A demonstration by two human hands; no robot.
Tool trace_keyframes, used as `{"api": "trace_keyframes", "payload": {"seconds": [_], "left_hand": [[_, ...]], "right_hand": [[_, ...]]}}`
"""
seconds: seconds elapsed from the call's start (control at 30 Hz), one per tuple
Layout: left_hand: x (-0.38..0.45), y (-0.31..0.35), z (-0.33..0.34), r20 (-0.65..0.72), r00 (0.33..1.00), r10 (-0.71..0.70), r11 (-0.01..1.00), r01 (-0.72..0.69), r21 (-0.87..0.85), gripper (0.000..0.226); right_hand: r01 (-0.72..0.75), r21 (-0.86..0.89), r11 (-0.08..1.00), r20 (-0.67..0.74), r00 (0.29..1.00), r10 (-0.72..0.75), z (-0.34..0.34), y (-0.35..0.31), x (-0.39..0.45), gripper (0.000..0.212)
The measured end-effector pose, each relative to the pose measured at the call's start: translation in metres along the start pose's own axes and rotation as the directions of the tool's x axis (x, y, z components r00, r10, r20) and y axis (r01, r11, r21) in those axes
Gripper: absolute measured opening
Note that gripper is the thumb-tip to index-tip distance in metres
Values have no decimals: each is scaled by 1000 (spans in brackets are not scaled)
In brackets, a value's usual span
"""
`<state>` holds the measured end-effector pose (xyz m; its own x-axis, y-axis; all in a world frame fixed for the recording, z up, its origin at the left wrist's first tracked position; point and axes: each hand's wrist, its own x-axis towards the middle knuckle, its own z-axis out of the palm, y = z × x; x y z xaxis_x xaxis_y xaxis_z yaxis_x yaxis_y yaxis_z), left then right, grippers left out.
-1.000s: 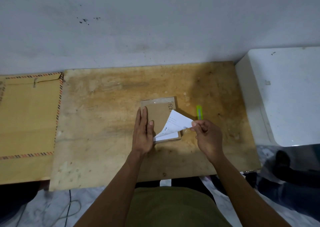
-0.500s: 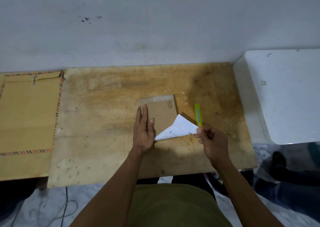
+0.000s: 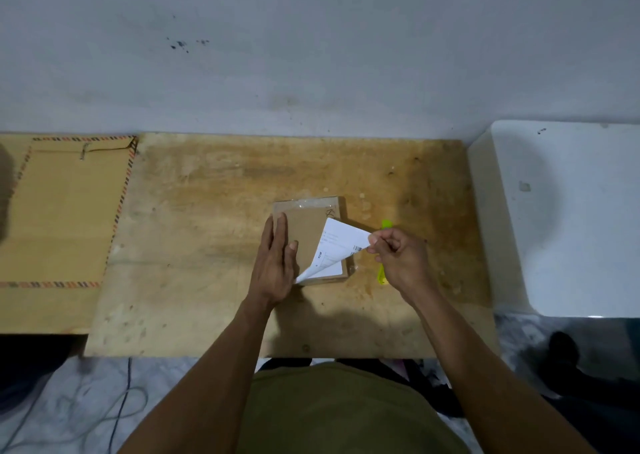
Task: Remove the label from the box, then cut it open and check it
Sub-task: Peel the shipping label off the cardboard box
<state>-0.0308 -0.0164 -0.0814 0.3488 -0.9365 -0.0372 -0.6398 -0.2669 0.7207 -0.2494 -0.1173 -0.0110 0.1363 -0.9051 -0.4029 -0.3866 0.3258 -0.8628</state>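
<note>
Across the top of the frame runs a pale grey wall (image 3: 311, 55), and under it the worn wooden board (image 3: 207, 245) that serves as our table, filling the middle. At the right edge stands a white block-shaped object (image 3: 571, 218); at the left edge lies a large brown envelope (image 3: 65, 218) with a striped border.

Just right of centre on the board sits the box (image 3: 306, 218), flat brown cardboard with clear tape along its far edge. Our left hand (image 3: 275, 263) lies on its left part, fingers straight and together, pressing it down and gripping nothing. The white label (image 3: 337, 242) is peeled up from the box face and folded over towards the right; its lower edge appears to cling to the box near the bottom, though we cannot tell exactly how much is attached. Our right hand (image 3: 398, 256) pinches the label's free right corner between thumb and curled fingers. Behind that hand lies a bright green cutter (image 3: 384, 249), partly hidden, its tip showing above the knuckles and its end below.

We judge the first step to be in hand: the label is mostly off, and no cut has been made. The next move calls for a steady pull on the pinched corner, low and away from the stuck edge, while the flat hand holds the box from sliding. Then the right hand must drop the label and take up the cutter just beside it.
</note>
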Motion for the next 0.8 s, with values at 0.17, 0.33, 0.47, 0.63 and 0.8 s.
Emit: {"api": "trace_keyframes", "payload": {"seconds": [0.17, 0.33, 0.47, 0.63, 0.8], "left_hand": [[-1, 5, 2, 7, 999, -43, 999, 43, 0, 60], [-3, 7, 3, -4, 999, -39, 999, 39, -8, 59], [-3, 5, 5, -9, 999, -35, 999, 34, -12, 60], [-2, 2, 6, -10, 1000, -28, 999, 27, -18, 61], [-3, 1, 6, -13, 1000, -1, 999, 1, -33, 67]], "right_hand": [[-86, 63, 994, 6, 996, 86, -8, 6, -1, 15], [-57, 103, 993, -108, 992, 69, 6, 2, -3, 13], [-22, 99, 995, -159, 987, 38, 26, -20, 1, 17], [178, -314, 933, -183, 953, -243, 36, -34, -11, 27], [502, -701, 506, 210, 824, -526, 39, -29, -25, 36]]}}
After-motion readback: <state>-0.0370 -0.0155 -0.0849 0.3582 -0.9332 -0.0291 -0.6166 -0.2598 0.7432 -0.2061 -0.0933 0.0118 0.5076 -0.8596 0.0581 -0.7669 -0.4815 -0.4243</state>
